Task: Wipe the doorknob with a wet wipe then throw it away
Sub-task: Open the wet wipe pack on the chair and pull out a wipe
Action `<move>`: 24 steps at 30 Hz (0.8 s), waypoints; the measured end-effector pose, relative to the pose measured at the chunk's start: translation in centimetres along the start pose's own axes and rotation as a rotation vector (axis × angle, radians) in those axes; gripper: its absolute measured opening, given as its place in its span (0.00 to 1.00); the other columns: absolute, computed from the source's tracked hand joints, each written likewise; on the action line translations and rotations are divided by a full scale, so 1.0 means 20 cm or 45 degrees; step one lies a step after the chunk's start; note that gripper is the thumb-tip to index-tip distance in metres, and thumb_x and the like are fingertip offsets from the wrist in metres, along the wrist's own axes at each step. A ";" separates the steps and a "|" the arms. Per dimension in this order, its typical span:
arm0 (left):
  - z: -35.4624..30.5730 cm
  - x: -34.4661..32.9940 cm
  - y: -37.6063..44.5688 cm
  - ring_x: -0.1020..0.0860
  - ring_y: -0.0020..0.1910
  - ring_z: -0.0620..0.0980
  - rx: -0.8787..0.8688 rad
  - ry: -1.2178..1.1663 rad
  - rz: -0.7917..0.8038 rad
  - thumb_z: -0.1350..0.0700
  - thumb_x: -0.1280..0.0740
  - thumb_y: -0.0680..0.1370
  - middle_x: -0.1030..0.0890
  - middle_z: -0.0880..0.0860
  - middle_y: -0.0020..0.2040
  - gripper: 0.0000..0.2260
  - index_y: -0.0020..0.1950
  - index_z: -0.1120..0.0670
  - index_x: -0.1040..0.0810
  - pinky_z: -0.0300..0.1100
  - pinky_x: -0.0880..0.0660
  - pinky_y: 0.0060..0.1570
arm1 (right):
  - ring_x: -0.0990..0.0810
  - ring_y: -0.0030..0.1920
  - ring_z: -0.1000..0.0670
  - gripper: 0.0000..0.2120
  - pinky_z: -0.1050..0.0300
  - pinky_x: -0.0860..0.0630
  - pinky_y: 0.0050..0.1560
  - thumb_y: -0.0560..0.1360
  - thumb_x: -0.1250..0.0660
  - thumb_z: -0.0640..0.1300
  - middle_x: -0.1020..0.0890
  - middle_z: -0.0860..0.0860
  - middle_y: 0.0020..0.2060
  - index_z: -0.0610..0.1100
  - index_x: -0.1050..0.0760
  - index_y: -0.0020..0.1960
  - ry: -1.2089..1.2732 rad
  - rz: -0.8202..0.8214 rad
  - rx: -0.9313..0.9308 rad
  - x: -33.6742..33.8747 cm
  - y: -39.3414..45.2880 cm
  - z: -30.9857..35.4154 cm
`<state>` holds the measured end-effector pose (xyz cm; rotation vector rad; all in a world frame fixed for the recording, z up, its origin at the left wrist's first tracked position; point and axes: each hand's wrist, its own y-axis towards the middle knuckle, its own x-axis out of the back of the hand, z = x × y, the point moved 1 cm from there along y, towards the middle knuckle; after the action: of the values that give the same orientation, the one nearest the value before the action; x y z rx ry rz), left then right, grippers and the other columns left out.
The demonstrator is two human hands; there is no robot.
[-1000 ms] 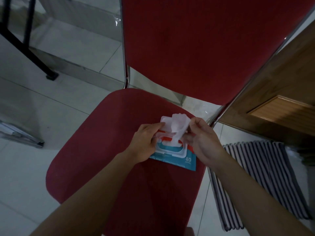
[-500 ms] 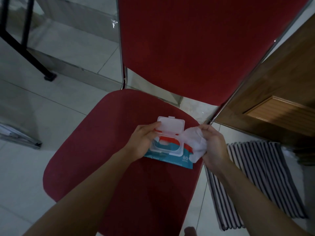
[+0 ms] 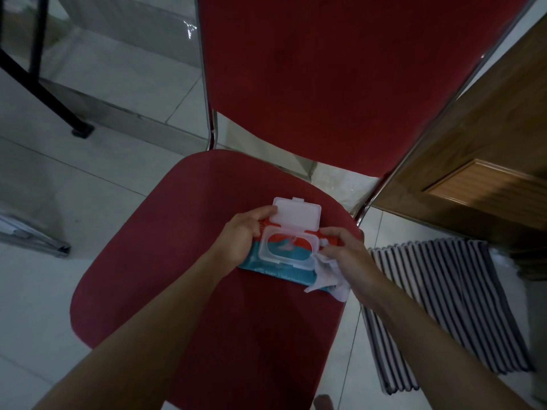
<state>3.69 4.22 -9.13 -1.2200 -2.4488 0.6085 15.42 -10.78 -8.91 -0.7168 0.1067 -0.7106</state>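
Head view: a wet-wipe pack [image 3: 278,263], flip lid [image 3: 297,216] open, lies on a red chair seat [image 3: 165,261]; its printing is unreadable. The left hand [image 3: 241,241] presses the pack's left end, fingers curled against the lid. The right hand [image 3: 346,253] is closed on a crumpled white wet wipe [image 3: 328,276] at the pack's right end.

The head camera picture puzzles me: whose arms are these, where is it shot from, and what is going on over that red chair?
There is no machine here. A person wears a camera on the head, looking down at their own bare arms. On the red chair seat lies a pack of wet wipes with its white flip lid standing open. The left hand steadies the pack. The right hand holds one white wet wipe pulled out of it. Beside the chair are a striped floor mat and a wooden door.
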 end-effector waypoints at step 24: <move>0.02 -0.11 0.05 0.37 0.68 0.50 -0.192 0.934 -0.216 0.43 0.22 0.58 0.40 0.47 0.73 0.55 0.75 0.47 0.55 0.55 0.41 0.67 | 0.19 0.47 0.48 0.22 0.57 0.22 0.41 0.68 0.39 0.29 0.19 0.49 0.47 0.55 0.24 0.48 0.120 0.144 0.009 0.01 0.00 -0.03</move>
<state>5.39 2.82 -10.22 -1.0274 -1.9517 -0.0802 15.45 -11.28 -9.41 -0.6653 0.2291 -0.6360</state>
